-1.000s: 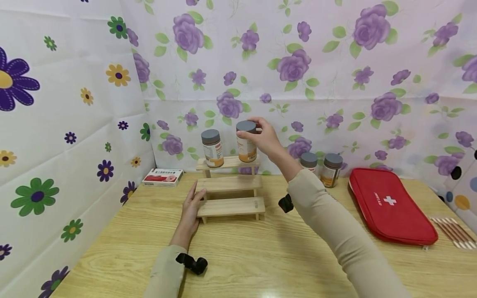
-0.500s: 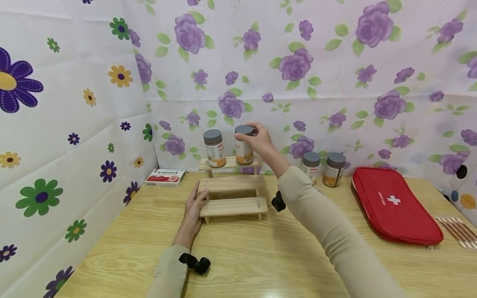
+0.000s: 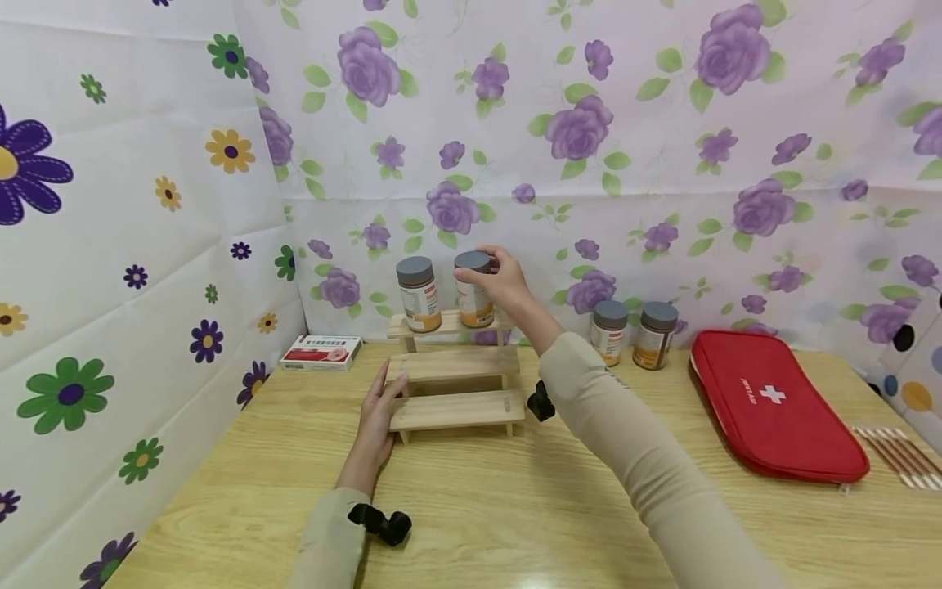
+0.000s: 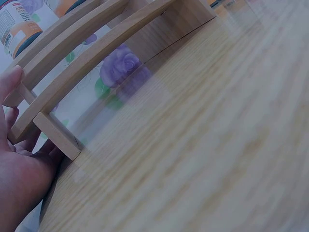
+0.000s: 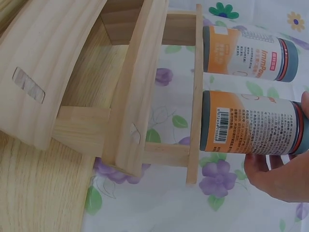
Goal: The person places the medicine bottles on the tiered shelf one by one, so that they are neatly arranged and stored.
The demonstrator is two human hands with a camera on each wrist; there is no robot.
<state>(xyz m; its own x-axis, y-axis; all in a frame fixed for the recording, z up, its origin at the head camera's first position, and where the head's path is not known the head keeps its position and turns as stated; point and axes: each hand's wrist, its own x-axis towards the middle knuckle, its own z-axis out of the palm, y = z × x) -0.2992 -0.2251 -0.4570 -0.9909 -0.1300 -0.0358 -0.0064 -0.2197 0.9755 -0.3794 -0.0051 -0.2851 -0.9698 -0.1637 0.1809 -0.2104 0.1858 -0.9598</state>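
Note:
My right hand (image 3: 506, 288) grips a supplement bottle (image 3: 475, 307) by its grey lid, thumb in front and fingers behind. The bottle is upright on the top step of a three-tier wooden rack (image 3: 456, 411); in the right wrist view its base (image 5: 206, 122) meets the board. To its left on that step stands a matching bottle (image 3: 420, 301), with a small gap between the two. My left hand (image 3: 377, 419) holds the rack's left end. In the left wrist view the thumb (image 4: 10, 81) lies against the boards and the other fingers are partly hidden behind them.
Two more bottles, one (image 3: 609, 334) beside the other (image 3: 654, 337), stand at the back of the table right of the rack. A red first aid pouch (image 3: 773, 405) and several cotton swabs (image 3: 899, 458) lie farther right. A medicine box (image 3: 321, 352) lies back left.
My right hand has lowered the bottle onto the top step and shifted it left, closer to the other bottle. My left hand stays at the rack's end.

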